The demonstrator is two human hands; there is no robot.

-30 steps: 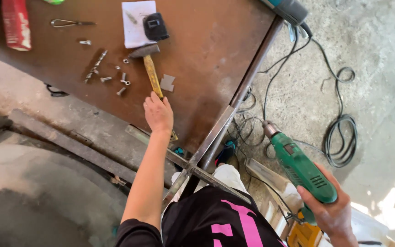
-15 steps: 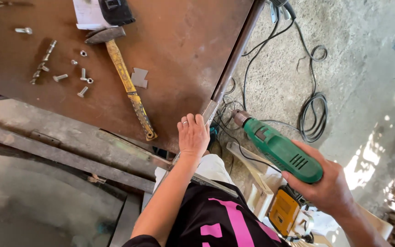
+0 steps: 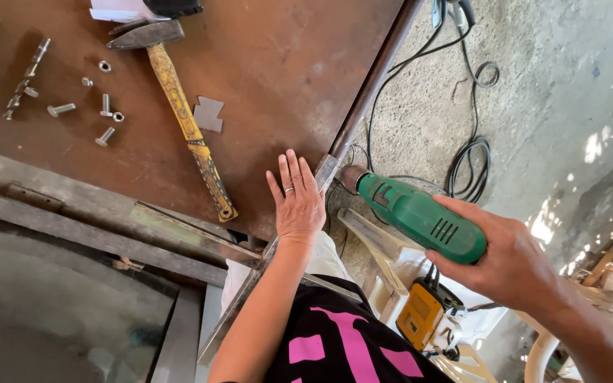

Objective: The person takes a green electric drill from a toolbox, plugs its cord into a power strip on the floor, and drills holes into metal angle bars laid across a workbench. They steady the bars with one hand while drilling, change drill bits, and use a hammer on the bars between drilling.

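Nearest: black shirt with pink print (image 3: 349,344), and below the drill a yellow box-like device (image 3: 420,314) on white plastic; contents not readable.

Right hand (image 3: 516,266) clamped around the rear of the green drill (image 3: 420,216), held in the air just off the table's corner, chuck end pointing at the table edge.

Left hand (image 3: 298,202) flat, fingers spread and holding nothing, resting on the corner of the rusty brown table (image 3: 285,64), ring on one finger. Just beside it, the tip of the yellow hammer (image 3: 182,106) handle.

Farther up the table: small grey metal plate (image 3: 208,113) beside the hammer handle, loose bolts and nuts (image 3: 83,106) scattered at left.

Beyond the table, black cable (image 3: 473,159) coiled on concrete floor.
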